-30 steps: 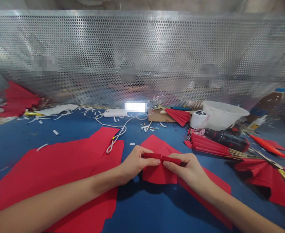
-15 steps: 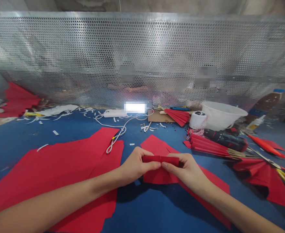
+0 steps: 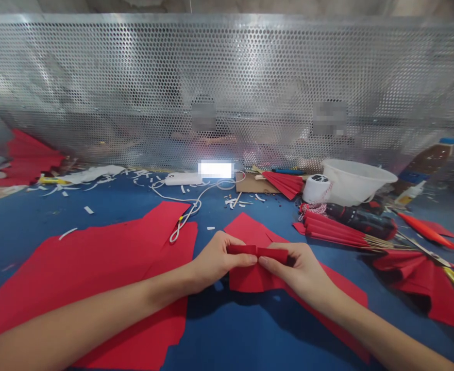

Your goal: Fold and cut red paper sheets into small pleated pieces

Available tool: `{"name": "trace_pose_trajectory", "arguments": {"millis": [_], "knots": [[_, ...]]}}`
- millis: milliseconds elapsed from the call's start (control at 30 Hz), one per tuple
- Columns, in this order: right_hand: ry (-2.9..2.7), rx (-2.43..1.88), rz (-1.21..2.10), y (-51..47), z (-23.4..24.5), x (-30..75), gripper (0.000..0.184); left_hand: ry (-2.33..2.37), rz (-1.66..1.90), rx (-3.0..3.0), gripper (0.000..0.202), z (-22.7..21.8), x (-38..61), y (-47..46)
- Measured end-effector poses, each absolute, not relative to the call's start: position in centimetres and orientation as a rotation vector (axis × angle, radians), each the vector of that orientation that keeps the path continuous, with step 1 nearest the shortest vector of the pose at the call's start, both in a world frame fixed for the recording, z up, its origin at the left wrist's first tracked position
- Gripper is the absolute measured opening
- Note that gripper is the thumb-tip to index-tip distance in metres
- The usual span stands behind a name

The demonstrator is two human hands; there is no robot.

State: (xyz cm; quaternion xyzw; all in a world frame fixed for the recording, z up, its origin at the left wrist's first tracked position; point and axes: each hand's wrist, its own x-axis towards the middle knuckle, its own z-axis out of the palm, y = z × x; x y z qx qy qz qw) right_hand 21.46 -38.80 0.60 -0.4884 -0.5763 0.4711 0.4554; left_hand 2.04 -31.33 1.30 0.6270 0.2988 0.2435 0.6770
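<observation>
Between my two hands is a piece of red paper [image 3: 246, 280], its upper edge folded into a narrow strip and its lower part hanging down. My left hand [image 3: 222, 257] pinches the strip's left half, with the thumb along the front. On the other half, my right hand [image 3: 294, 265] pinches with its thumb close to the left thumb, near a crease at the middle. The fingers behind the paper are hidden. More red sheets [image 3: 345, 291] lie on the blue table under and beyond my right hand. Large red sheets [image 3: 134, 257] spread flat to the left, under my left forearm.
A white cord [image 3: 199, 203] loops at the back beside a white power strip [image 3: 184, 179]. Rightward stand a white tub [image 3: 354, 183], a bottle [image 3: 430, 162], a black drill [image 3: 362, 220], scissors [image 3: 435, 256] and pleated red paper [image 3: 427, 286]. A perforated metal panel [image 3: 250, 77] closes off the back.
My hands and the folded strip have barely moved; the strip's right end tilts slightly and the thumbs sit a little higher. The view has shifted slightly.
</observation>
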Motion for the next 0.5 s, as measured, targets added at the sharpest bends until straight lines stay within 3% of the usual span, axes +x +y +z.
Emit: {"name": "trace_pose_trajectory", "arguments": {"millis": [300, 500], "knots": [[-1.454, -1.176, 1.119, -38.74, 0.35, 21.62, 0.028, 0.654, 0.543, 1.404, 0.027, 1.50, 1.96, -31.27], [-1.329, -1.134, 1.309, -38.59, 0.31, 21.67, 0.035, 0.693, 0.586, 1.392, 0.029, 1.29, 1.96, -31.34]]}}
